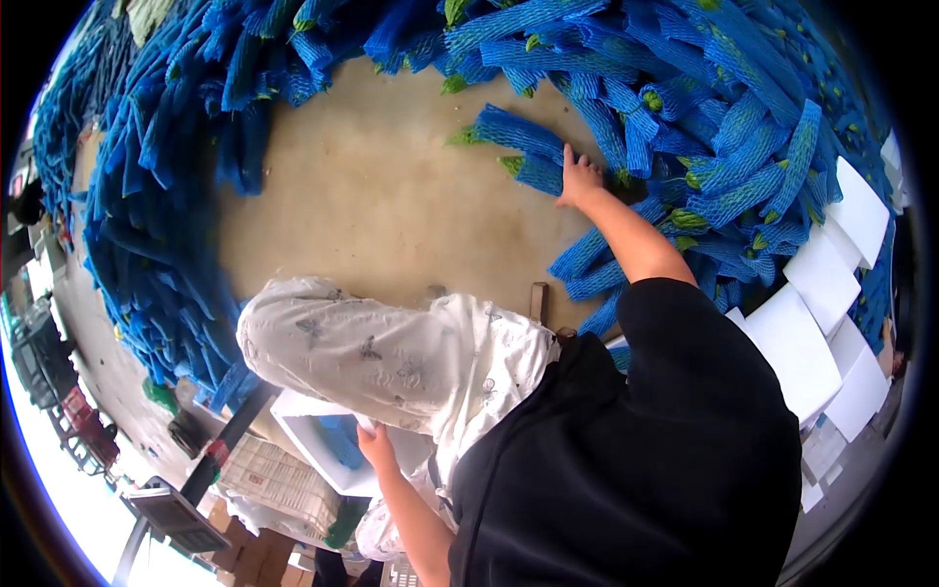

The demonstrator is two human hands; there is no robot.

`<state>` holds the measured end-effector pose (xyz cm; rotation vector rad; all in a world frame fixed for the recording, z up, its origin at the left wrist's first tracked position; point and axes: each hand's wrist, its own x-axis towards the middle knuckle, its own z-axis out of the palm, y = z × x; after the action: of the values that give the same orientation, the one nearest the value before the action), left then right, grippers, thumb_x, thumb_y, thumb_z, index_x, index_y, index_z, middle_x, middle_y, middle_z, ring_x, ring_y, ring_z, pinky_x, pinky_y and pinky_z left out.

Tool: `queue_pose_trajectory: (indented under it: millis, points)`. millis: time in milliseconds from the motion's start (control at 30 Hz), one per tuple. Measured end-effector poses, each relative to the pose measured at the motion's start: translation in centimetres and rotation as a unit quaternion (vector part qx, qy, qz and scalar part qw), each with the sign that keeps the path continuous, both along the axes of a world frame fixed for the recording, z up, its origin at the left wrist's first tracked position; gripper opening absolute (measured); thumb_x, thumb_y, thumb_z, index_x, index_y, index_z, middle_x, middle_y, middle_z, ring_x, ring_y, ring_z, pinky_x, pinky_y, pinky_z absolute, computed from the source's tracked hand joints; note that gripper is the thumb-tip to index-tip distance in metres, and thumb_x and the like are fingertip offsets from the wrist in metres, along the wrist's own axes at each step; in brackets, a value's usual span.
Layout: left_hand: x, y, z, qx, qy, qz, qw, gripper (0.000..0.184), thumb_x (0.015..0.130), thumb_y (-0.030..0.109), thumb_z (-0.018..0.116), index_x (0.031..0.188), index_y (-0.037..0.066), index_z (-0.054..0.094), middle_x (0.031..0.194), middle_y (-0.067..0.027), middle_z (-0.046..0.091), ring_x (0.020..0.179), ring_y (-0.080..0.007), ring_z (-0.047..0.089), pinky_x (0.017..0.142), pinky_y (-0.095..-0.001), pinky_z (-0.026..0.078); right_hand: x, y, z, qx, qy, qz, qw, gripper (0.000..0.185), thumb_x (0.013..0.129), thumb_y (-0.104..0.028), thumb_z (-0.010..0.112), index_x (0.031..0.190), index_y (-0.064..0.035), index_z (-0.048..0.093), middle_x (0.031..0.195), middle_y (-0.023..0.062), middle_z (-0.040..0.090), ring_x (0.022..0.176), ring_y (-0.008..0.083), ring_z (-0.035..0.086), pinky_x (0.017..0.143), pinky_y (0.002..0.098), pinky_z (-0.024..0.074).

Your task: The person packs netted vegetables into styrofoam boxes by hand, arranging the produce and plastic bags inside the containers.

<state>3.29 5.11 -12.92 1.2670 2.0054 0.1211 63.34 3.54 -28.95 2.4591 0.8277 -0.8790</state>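
While the fingers (568, 155) of the right hand (581, 183) are spreading apart, they are reaching across the near ends of two blue net-sleeved vegetables: an upper piece (523, 134) and a lower piece (538, 174). The palm is facing down; whether the fingertips are bearing any of the weight cannot be told. Both pieces are lying side by side on the beige work surface (342, 196), with their green tips pointing away from the hand.

The left hand (377, 445) is holding position at the rim of a white foam box (300, 445), beside the patterned trousers (352, 342). Its fingers are partly hidden; whether they are pinching the rim or only resting on it cannot be told.

Regarding status: the vegetables are wearing their blue net sleeves wherever they are showing clearly. Blue material (340, 438) is showing inside the box, but its count and fill level cannot be read. The great bulk is lying outside the box: a dense heap (738, 147) is extending beyond the right hand, and a second heap (147, 245) is curving along the opposite side. The amount outside is far exceeding what is showing inside.

White foam pieces (797, 342) are leaning in a stack behind the right arm. A display unit (176, 514) is standing beyond the box.
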Motion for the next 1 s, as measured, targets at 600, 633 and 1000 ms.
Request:
queue_pose_trajectory:
  millis: [600, 633, 1000]
  points:
    - [24.8, 6.4, 17.3, 0.320, -0.279, -0.219, 0.879, 0.092, 0.077, 0.027, 0.078, 0.146, 0.000, 0.023, 0.144, -0.0180, 0.038, 0.136, -0.0294, 0.033, 0.112, -0.0433, 0.026, -9.3, 4.6, 24.0, 0.479, 0.310, 0.052, 0.819, 0.093, 0.053, -0.029, 0.085, 0.131, -0.0073, 0.039, 0.119, 0.0171, 0.055, 0.108, 0.0375, 0.055, 0.088, 0.0426, 0.0476]
    - [27.8, 6.4, 16.6, 0.276, -0.349, -0.234, 0.864, 0.110, 0.067, 0.032, 0.085, 0.148, 0.004, 0.017, 0.147, -0.0173, 0.032, 0.138, -0.0294, 0.028, 0.113, -0.0463, 0.023, -11.5, 5.4, 26.1, 0.523, 0.345, 0.056, 0.778, 0.092, 0.055, -0.028, 0.085, 0.131, -0.0067, 0.038, 0.117, 0.0183, 0.056, 0.107, 0.0390, 0.056, 0.088, 0.0427, 0.0474]
    - [17.1, 6.7, 19.2, 0.233, -0.744, 0.199, 0.594, 0.057, 0.085, 0.023, 0.060, 0.135, 0.010, 0.037, 0.102, -0.0135, 0.054, 0.084, -0.0203, 0.055, 0.080, -0.0366, 0.049, -19.4, 11.8, 33.3, 0.489, 0.633, -0.047, 0.599, 0.039, 0.077, -0.032, 0.078, 0.101, -0.0051, 0.064, 0.081, 0.0026, 0.064, 0.071, 0.0097, 0.058, 0.063, 0.0252, 0.0476]
